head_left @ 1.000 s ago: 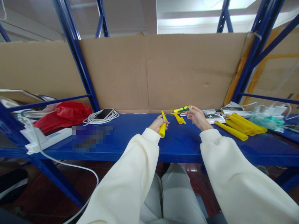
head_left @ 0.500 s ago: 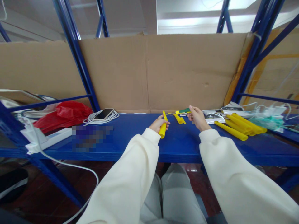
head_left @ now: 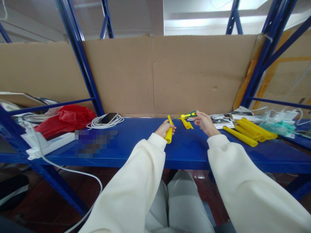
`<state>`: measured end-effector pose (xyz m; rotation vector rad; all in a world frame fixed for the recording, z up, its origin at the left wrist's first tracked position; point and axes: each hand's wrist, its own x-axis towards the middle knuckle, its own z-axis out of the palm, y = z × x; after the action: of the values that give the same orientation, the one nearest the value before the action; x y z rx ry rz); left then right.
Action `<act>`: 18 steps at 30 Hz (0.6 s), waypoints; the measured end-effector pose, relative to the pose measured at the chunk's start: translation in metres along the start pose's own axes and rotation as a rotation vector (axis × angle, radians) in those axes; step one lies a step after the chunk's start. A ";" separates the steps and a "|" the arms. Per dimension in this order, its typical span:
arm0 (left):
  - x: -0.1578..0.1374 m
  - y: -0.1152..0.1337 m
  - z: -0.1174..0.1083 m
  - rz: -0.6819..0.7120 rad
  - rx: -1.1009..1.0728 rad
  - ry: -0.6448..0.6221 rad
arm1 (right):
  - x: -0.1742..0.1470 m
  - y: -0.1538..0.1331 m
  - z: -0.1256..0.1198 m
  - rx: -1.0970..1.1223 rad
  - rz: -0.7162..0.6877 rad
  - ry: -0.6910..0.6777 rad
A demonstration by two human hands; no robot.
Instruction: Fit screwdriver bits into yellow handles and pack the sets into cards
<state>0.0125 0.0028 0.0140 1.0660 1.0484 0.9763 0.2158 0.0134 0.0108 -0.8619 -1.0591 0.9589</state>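
My left hand (head_left: 164, 129) is closed round a yellow tube (head_left: 168, 138) held tilted above the blue shelf. My right hand (head_left: 203, 122) grips the end of a screwdriver (head_left: 188, 115) with a yellow and green handle. Its thin shaft points left and reaches the upper part of the tube; whether the tip touches it I cannot tell. Just behind and between my hands, another yellow piece (head_left: 186, 124) lies on the shelf, a smaller bit beside its lower end.
Several yellow tubes (head_left: 240, 136) lie to the right beside silver-and-black packets (head_left: 222, 122) and a tangle of clear and green plastic (head_left: 282, 124). On the left are a phone (head_left: 108, 118) on a coiled white cable (head_left: 104, 126), a red bag (head_left: 70, 118) and a white power strip (head_left: 57, 144). Cardboard (head_left: 184, 74) stands behind.
The screwdriver's handle has turned in my right hand, showing more yellow now, and sits slightly higher. My left hand and the tube have shifted very slightly left.
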 end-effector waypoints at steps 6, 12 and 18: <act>-0.001 0.001 0.001 0.001 0.023 -0.013 | 0.004 0.005 -0.003 -0.035 -0.034 0.073; -0.003 0.002 0.002 -0.002 0.022 -0.009 | 0.007 0.008 -0.004 -0.063 -0.059 0.065; -0.002 0.002 0.001 -0.001 0.017 -0.017 | 0.008 0.009 -0.005 -0.105 -0.130 0.075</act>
<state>0.0131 0.0006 0.0167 1.0860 1.0448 0.9570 0.2199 0.0236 0.0033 -0.8971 -1.0946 0.7624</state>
